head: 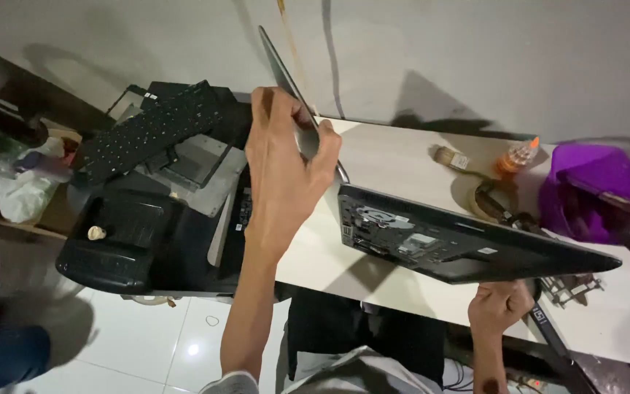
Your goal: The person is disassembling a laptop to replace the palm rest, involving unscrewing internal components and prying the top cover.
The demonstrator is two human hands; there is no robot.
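Note:
My left hand [286, 164] grips the thin grey lid [280, 69] of a laptop, holding it tilted up and away over the table's left end. My right hand [499, 305] holds the near edge of the laptop's black base [468, 244], which is lifted off the white table [395, 157] with its open underside and inner boards showing. Lid and base meet at a hinge near the middle of the table.
A pile of black laptop parts, a loose keyboard [151, 128] and metal plates lies at the left. A brush [455, 159], an orange-capped bottle [517, 157], tape roll [484, 198] and purple bag [592, 191] sit at the right. White tiled floor is below.

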